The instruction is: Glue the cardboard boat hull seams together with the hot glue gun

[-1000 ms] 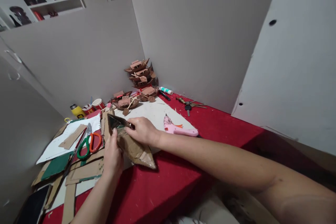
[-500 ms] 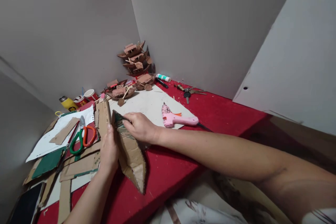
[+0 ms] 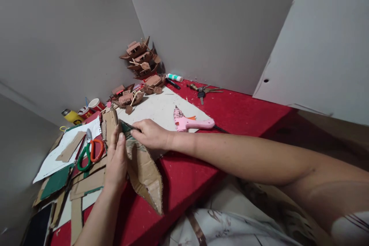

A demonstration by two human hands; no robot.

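Observation:
A folded cardboard boat hull (image 3: 145, 173) with pointed ends stands tilted above the near side of the table. My left hand (image 3: 117, 161) presses along its left side, with the thumb towards me and the fingertips near the far end. From the right, my right hand (image 3: 150, 134) grips the far right edge, its thumb over the rim. Some of the right fingers are hidden behind the cardboard. Beyond my right wrist lies a pink hot glue gun (image 3: 194, 123), its nozzle pointing away.
Scissors (image 3: 90, 152) with green and orange handles lie on cardboard scraps (image 3: 89, 182) and paper at the left. Several small model boats (image 3: 140, 59) are stacked in the far corner. Keys (image 3: 201, 94), a marker (image 3: 173, 83) and a white-and-green tube (image 3: 175, 77) rest on the red tabletop (image 3: 239, 107).
My view has shifted slightly, so the table items appear a little higher and mostly further left. The left fingers now lie straighter along the hull's side. Both hands stay on the hull.

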